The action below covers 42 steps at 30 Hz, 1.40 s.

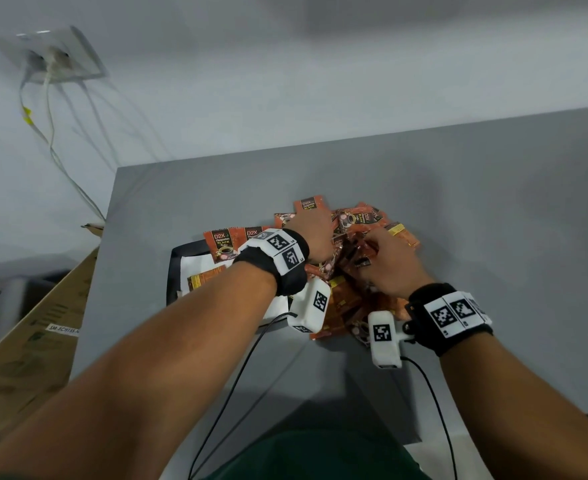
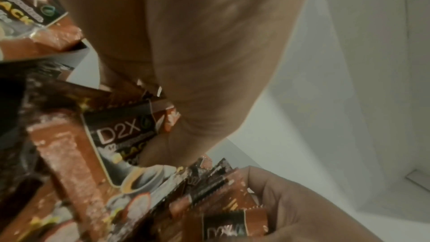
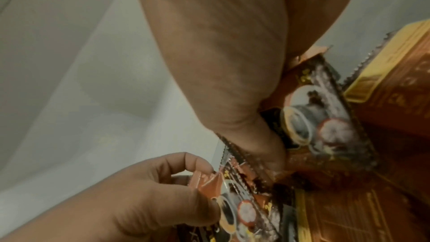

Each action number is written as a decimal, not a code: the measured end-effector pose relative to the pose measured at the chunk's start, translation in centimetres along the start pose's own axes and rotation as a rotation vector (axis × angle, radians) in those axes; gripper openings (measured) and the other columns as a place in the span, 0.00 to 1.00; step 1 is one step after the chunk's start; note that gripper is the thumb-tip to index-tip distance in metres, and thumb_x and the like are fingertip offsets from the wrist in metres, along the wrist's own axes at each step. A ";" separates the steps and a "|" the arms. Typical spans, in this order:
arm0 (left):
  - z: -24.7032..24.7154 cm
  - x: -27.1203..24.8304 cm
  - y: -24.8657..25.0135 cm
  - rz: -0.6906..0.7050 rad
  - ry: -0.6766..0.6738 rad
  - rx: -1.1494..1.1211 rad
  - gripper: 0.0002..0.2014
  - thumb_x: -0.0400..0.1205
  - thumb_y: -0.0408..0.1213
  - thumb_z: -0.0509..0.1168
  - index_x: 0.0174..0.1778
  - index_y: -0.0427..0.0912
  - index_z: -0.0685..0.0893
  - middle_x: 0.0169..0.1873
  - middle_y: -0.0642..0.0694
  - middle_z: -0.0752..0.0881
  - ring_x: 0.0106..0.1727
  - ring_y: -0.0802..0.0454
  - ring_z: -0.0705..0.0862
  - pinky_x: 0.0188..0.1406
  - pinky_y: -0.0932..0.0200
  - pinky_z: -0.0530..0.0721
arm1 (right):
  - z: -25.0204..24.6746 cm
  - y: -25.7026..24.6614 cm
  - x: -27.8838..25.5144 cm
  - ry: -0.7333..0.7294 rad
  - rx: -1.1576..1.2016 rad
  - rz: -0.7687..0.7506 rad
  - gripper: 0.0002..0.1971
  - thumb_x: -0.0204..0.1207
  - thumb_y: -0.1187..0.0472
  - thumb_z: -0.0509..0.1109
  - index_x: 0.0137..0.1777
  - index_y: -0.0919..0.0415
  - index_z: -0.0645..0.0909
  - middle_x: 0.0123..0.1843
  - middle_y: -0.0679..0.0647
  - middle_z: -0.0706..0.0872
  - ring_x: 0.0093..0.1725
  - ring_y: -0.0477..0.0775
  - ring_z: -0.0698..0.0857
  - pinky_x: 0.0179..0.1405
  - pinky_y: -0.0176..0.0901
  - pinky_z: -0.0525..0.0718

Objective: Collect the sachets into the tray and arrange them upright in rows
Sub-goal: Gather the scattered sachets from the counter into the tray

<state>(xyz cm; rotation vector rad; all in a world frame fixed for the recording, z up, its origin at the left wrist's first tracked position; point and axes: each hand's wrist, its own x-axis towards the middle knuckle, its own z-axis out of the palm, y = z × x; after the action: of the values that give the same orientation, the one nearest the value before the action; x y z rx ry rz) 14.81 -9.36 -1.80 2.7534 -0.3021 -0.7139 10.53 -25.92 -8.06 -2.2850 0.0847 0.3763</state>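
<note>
Head view, item: your left hand (image 1: 311, 233) and right hand (image 1: 387, 261) both clutch sachets (image 1: 361, 220) heaped on the table (image 1: 493, 237) beside the tray (image 1: 176, 268); risk: overfull bunches slipping loose.

The sachets (image 1: 351, 220) you are working among are orange-brown, each with a black panel carrying pale "D2X" lettering and yellow "BLACK", plus a printed white cup of dark coffee and a cut fruit with white flesh. Their backs show a yellow block and fine yellow print on orange. The tray (image 1: 176, 271) beside your pile is black-rimmed with a white lining. Your table (image 1: 493, 202) is plain mid grey; the wall (image 1: 285, 64) behind it is pale grey. Your wristbands (image 1: 282, 271) are black, topped with white blocks printed in black-and-white square codes. The cables (image 1: 244, 375) trailing from them are black. A brown cardboard box (image 1: 43, 323) stands to your left.
</note>
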 end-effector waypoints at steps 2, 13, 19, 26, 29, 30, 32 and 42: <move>0.1 0.0 -0.3 0.030 0.040 -0.026 0.16 0.79 0.28 0.70 0.63 0.36 0.81 0.51 0.41 0.87 0.53 0.42 0.87 0.44 0.56 0.84 | -0.3 0.3 -0.1 0.017 0.096 -0.004 0.27 0.67 0.61 0.85 0.65 0.51 0.80 0.55 0.46 0.89 0.52 0.53 0.89 0.51 0.57 0.90; 1.1 -1.2 -1.6 0.115 0.066 -0.132 0.16 0.81 0.31 0.71 0.64 0.45 0.81 0.65 0.44 0.83 0.54 0.49 0.82 0.47 0.59 0.80 | -2.2 2.1 -1.4 0.032 0.516 0.151 0.15 0.72 0.63 0.79 0.59 0.53 0.87 0.50 0.48 0.94 0.52 0.53 0.93 0.57 0.50 0.88; -0.5 -2.0 -2.6 0.133 0.137 -0.236 0.13 0.84 0.33 0.66 0.64 0.47 0.80 0.66 0.44 0.82 0.52 0.50 0.81 0.45 0.59 0.75 | -1.5 0.8 -2.1 -0.004 0.481 0.166 0.12 0.79 0.62 0.75 0.62 0.54 0.86 0.54 0.52 0.93 0.50 0.51 0.92 0.42 0.42 0.85; -4.2 -6.0 -6.5 0.109 0.258 -0.291 0.13 0.83 0.34 0.64 0.64 0.48 0.80 0.59 0.49 0.83 0.54 0.53 0.81 0.41 0.63 0.75 | -1.4 -3.5 -3.0 0.058 0.607 0.088 0.16 0.68 0.60 0.76 0.57 0.50 0.90 0.53 0.56 0.94 0.56 0.64 0.91 0.65 0.70 0.85; -5.5 -9.4 -9.6 0.099 0.297 -0.264 0.11 0.83 0.34 0.66 0.59 0.51 0.80 0.54 0.54 0.83 0.49 0.55 0.81 0.37 0.66 0.75 | -0.6 -7.7 -3.6 -0.026 0.563 -0.069 0.14 0.69 0.67 0.77 0.53 0.52 0.89 0.51 0.52 0.94 0.53 0.54 0.92 0.59 0.54 0.89; -5.3 -10.5 -10.7 0.086 0.300 -0.255 0.11 0.82 0.34 0.66 0.58 0.52 0.80 0.53 0.54 0.83 0.49 0.55 0.82 0.38 0.66 0.76 | 0.0 -9.1 -3.9 -0.049 0.522 -0.130 0.13 0.71 0.68 0.77 0.53 0.52 0.87 0.49 0.49 0.94 0.51 0.48 0.92 0.54 0.44 0.89; -4.2 -12.8 -12.9 0.039 0.281 -0.254 0.12 0.81 0.34 0.67 0.57 0.53 0.80 0.51 0.54 0.85 0.48 0.55 0.85 0.40 0.60 0.83 | 2.1 -11.6 -4.5 -0.063 0.337 -0.272 0.11 0.76 0.64 0.76 0.54 0.51 0.83 0.49 0.43 0.91 0.49 0.36 0.88 0.48 0.30 0.82; 3.4 -15.3 -16.1 0.041 0.149 -0.118 0.18 0.78 0.31 0.66 0.64 0.45 0.75 0.52 0.46 0.85 0.48 0.47 0.83 0.45 0.50 0.83 | 10.9 -12.7 -5.7 -0.282 -0.595 -0.567 0.11 0.81 0.63 0.63 0.61 0.54 0.69 0.49 0.52 0.79 0.46 0.57 0.79 0.44 0.51 0.73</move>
<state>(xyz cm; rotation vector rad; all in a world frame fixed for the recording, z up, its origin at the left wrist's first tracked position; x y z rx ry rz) 2.10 9.14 -3.06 2.6613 -0.2748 -0.4969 4.74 -9.66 -4.26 -2.6568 -0.9077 0.4547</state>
